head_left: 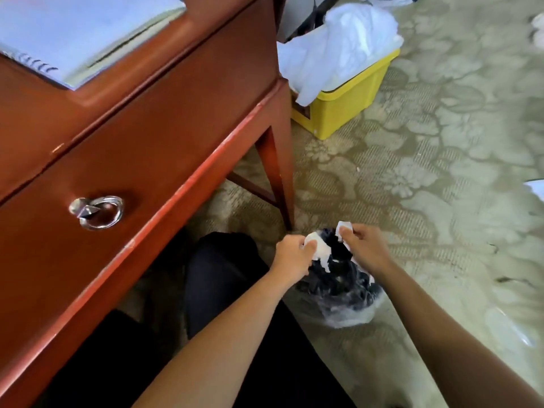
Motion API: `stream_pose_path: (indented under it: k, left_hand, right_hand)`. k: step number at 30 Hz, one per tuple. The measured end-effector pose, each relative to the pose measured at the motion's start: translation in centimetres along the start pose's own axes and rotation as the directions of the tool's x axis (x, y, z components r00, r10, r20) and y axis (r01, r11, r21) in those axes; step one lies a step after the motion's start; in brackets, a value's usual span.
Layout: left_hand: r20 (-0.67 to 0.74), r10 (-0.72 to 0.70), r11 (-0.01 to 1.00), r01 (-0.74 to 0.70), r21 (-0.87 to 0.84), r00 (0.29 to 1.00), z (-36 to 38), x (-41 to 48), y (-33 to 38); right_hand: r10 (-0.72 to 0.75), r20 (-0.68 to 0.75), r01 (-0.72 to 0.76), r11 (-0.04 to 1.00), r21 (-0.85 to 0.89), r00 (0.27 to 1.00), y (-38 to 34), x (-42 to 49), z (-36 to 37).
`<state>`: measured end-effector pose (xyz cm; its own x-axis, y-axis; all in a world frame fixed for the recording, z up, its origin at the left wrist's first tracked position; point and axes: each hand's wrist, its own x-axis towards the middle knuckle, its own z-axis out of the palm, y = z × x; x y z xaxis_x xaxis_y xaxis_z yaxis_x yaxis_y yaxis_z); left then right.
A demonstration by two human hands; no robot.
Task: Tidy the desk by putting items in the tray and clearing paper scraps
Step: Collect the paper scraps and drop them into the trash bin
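Both hands are low over a small waste bin (338, 287) lined with a clear bag, which stands on the carpet beside the desk leg. My left hand (293, 256) is closed on a white paper scrap (321, 250) that hangs over the bin's dark opening. My right hand (365, 245) pinches another white paper scrap (343, 228) just above the bin's far rim. The red-brown wooden desk (141, 136) fills the left side, with a spiral notebook (73, 33) lying on top. No tray is in view.
A yellow bin (350, 104) stuffed with white plastic bags stands on the patterned carpet behind the desk leg (278, 172). The desk drawer has a silver ring pull (97, 212). My dark-trousered knee (223, 278) is under the desk edge. A white scrap (537, 188) lies at the right edge.
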<state>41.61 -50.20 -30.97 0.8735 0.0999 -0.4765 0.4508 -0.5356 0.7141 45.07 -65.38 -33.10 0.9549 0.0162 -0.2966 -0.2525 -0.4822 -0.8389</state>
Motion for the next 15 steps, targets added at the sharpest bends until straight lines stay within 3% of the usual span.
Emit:
stream_pose_path:
  k: [10,15]
  left_hand:
    - [0.054,-0.233,0.971,0.229,0.074,0.971,6.2,5.8,-1.5]
    - [0.097,-0.288,0.954,0.276,0.121,0.953,9.2,7.8,-2.9]
  right_hand:
    - [0.349,0.02,-0.347,0.937,-0.044,0.937,9.4,3.9,3.1]
    - [0.439,0.076,-0.43,0.896,-0.106,0.895,13.0,5.8,3.7]
